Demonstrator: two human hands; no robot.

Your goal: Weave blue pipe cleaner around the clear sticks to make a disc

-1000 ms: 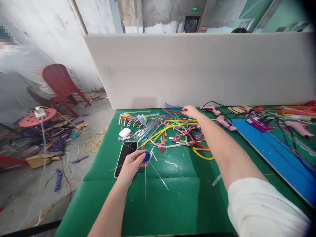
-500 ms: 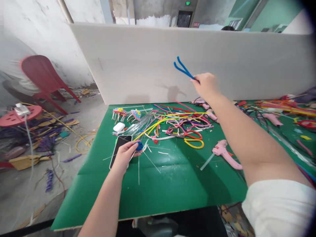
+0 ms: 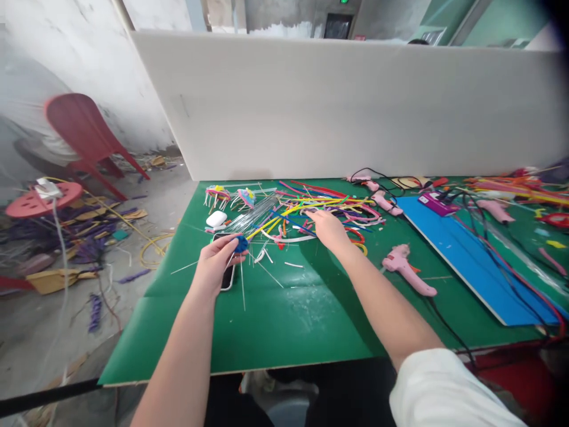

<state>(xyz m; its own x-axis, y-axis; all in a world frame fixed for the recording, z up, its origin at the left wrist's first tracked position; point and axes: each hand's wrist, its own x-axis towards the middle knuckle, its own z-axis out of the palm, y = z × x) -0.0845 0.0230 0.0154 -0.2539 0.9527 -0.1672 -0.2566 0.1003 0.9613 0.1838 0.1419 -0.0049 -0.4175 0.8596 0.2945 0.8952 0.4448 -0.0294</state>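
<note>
My left hand (image 3: 219, 255) pinches a small blue fuzzy coil (image 3: 241, 244) above a phone (image 3: 227, 277). Thin clear sticks fan out around the coil. At the near side of a tangled pile of coloured pipe cleaners (image 3: 284, 214), my right hand (image 3: 329, 230) reaches down with fingers drawn together. Whatever lies between those fingertips is hidden. Blue pipe cleaners (image 3: 297, 225) lie across the pile beside them. Scissors (image 3: 358, 237) with red and yellow handles are partly covered by my right hand.
Two small colourful fuzzy figures (image 3: 245, 198) and a white case (image 3: 216, 219) stand at the back left. Pink glue guns (image 3: 406, 270) with cords, a blue board (image 3: 471, 261) and a purple power strip (image 3: 438, 203) occupy the right. A white partition (image 3: 338, 107) rises behind the green table (image 3: 284, 332).
My right hand has come down from in front of the partition, where it held a bent blue pipe cleaner, to the pile. My left hand still holds the blue coil. The view has shifted.
</note>
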